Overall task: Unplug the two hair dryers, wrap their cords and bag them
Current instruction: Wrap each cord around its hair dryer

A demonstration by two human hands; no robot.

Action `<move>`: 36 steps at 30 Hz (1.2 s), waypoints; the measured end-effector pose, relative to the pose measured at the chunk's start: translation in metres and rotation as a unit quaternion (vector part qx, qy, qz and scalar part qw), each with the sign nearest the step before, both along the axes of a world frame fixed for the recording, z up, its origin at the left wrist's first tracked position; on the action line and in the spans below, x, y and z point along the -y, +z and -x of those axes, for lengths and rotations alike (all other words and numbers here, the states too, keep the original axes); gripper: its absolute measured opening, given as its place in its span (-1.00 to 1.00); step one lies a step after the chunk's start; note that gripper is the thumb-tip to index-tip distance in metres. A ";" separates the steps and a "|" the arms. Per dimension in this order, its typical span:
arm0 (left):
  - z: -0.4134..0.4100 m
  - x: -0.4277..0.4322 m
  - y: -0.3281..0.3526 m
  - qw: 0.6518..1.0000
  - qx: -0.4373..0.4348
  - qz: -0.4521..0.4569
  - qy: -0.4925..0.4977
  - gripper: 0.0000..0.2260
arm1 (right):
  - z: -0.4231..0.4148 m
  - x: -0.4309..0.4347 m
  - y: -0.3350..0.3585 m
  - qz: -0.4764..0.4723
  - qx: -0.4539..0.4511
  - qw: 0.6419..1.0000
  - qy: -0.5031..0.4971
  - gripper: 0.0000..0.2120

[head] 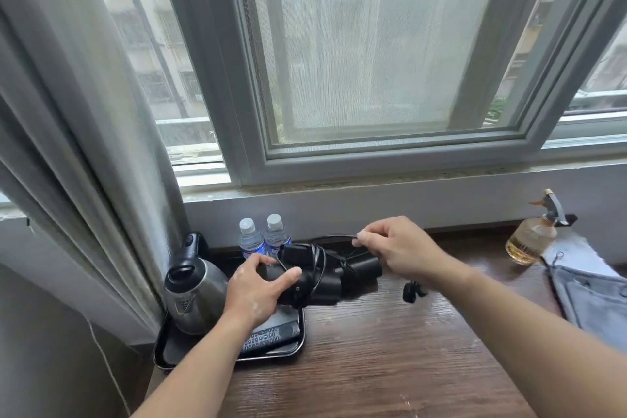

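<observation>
A black hair dryer [325, 278] is held above the wooden table, its barrel pointing right. My left hand [258, 288] grips its left end, thumb over the body. Several turns of black cord [317, 265] wrap the dryer. My right hand [397, 248] pinches a loop of that cord above the barrel. The black plug [411, 292] dangles below my right wrist, just over the table. I cannot make out a second dryer. A grey cloth bag [590, 292] lies at the right edge of the table.
A black tray [163, 349] at the left holds a steel kettle [193, 285], a remote control [268, 338] and two water bottles [252, 241]. An amber spray bottle [532, 237] stands at the back right. Curtain hangs at the left, window behind.
</observation>
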State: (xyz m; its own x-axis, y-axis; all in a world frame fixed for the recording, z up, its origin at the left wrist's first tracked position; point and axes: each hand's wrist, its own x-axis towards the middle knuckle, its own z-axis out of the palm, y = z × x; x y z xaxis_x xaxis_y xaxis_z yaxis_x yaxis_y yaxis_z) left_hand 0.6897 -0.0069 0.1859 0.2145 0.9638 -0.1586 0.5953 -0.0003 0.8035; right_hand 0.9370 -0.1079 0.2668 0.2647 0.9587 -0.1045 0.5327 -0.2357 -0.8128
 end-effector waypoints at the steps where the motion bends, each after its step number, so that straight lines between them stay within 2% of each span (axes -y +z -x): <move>1: -0.001 0.001 0.002 1.000 0.017 -0.004 0.020 -0.47 | 0.011 0.004 -0.001 -0.005 -0.061 0.998 -0.006 -0.75; 3: -0.006 0.002 0.005 0.996 0.055 0.012 0.065 -0.42 | 0.034 0.011 -0.004 -0.014 -0.166 0.986 -0.008 -0.75; 5: -0.014 0.006 0.011 0.988 0.105 0.038 0.105 -0.51 | 0.053 0.018 -0.011 -0.026 -0.225 0.974 -0.011 -0.77; 8: -0.023 0.011 0.018 0.935 0.278 0.143 0.166 -0.61 | 0.074 0.028 -0.023 -0.029 -0.278 0.960 -0.014 -0.79; 10: -0.025 0.013 0.024 0.899 0.351 0.188 0.183 -0.66 | 0.082 0.035 -0.035 -0.026 -0.280 0.960 -0.009 -0.79; 13: -0.025 0.016 0.034 0.858 0.410 0.254 0.177 -0.72 | 0.080 0.045 -0.053 -0.018 -0.219 0.975 0.018 -0.79; 16: -0.019 0.016 0.035 0.822 0.451 0.309 0.156 -0.67 | 0.069 0.052 -0.063 0.006 -0.147 0.986 0.072 -0.79; 19: -0.010 0.013 0.032 0.797 0.475 0.357 0.105 -0.64 | 0.050 0.055 -0.067 0.039 -0.158 0.982 0.094 -0.79; 21: -0.005 0.012 0.031 0.794 0.475 0.376 0.050 -0.69 | 0.033 0.054 -0.065 0.063 -0.156 0.979 0.115 -0.80; 26: 0.002 0.015 0.033 0.799 0.460 0.377 -0.090 -0.68 | -0.002 0.040 -0.042 0.107 -0.094 0.974 0.178 -0.85; 28: 0.007 0.012 0.034 0.801 0.447 0.370 -0.149 -0.75 | -0.012 0.034 -0.029 0.119 -0.076 0.971 0.195 -0.85; 29: 0.009 0.009 0.034 0.807 0.438 0.356 -0.176 -0.72 | -0.016 0.030 -0.023 0.117 -0.071 0.971 0.198 -0.84; 31: 0.014 0.003 0.033 0.827 0.402 0.335 -0.208 -0.40 | -0.022 0.025 -0.013 0.101 -0.074 0.975 0.184 -0.89; 32: 0.014 0.001 0.033 0.836 0.385 0.329 -0.211 -0.32 | -0.023 0.022 -0.011 0.091 -0.078 0.978 0.169 -0.92; 36: 0.013 -0.001 0.038 0.872 0.330 0.302 -0.200 -0.23 | -0.023 0.014 -0.008 0.043 -0.118 0.988 0.085 -0.92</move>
